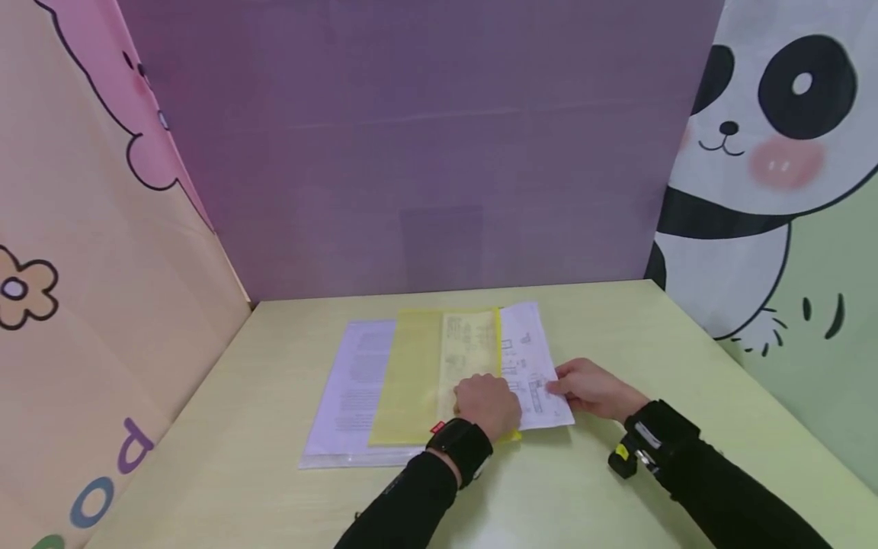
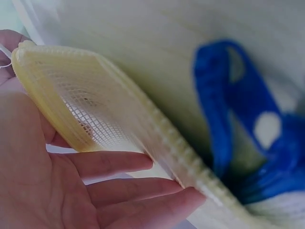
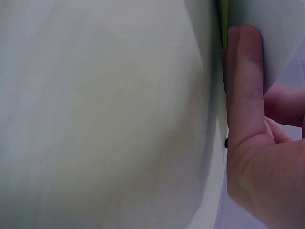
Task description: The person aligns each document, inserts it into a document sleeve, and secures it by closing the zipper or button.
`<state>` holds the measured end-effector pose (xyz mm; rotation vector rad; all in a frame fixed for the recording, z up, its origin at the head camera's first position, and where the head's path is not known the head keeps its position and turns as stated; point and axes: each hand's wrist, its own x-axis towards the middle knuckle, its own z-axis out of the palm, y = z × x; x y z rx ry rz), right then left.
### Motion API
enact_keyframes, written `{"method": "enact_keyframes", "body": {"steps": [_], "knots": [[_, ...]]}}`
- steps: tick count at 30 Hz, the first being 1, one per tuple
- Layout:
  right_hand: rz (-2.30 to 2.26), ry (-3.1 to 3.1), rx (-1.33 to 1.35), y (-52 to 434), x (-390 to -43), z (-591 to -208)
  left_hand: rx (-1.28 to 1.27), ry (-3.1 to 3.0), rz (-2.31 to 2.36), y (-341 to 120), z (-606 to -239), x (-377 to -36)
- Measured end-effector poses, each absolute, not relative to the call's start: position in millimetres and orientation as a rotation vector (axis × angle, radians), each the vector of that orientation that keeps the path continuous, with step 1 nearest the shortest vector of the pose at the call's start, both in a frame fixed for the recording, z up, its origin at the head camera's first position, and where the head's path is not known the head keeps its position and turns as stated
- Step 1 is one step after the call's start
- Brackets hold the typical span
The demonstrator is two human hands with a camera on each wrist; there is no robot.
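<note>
A yellow mesh pouch [image 1: 411, 381] lies over a clear sleeve of printed paper [image 1: 346, 389] on the table. My left hand [image 1: 488, 404] holds the pouch by its lower right side; in the left wrist view the hand [image 2: 95, 176] has its fingers against the mesh wall [image 2: 90, 102]. White drawn sheets [image 1: 531, 366] stick out from the pouch's right edge, and part of them shows through the yellow. My right hand [image 1: 597, 389] pinches their right edge. In the right wrist view, fingers [image 3: 248, 90] lie under the sheet [image 3: 281, 43], with the thumb on the other side.
A blue strap-like thing [image 2: 224, 109], blurred, shows beside the pouch in the left wrist view; I cannot find it in the head view. The pale table [image 1: 226, 427] meets a purple panel [image 1: 425, 152] at the back. Printed walls stand at both sides.
</note>
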<state>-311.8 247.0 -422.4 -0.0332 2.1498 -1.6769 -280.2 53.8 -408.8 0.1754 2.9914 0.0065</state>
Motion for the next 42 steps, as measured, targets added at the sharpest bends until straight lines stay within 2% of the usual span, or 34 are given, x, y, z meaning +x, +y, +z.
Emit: {"method": "enact_keyframes", "body": {"steps": [9, 22, 42], "knots": [[-1.653, 2.160, -0.030, 231.3, -314.8, -423.8, 0.170, 2.994, 0.040, 53.0, -404.1, -277.0], [-1.654, 2.047, -0.024, 251.8, -315.6, -419.5, 0.238, 3.015, -0.013, 48.5, -404.7, -277.6], [-1.607, 2.195, -0.063, 227.6, -317.2, -419.0, 0.319, 3.045, -0.067, 48.1, -405.1, -279.3]]}}
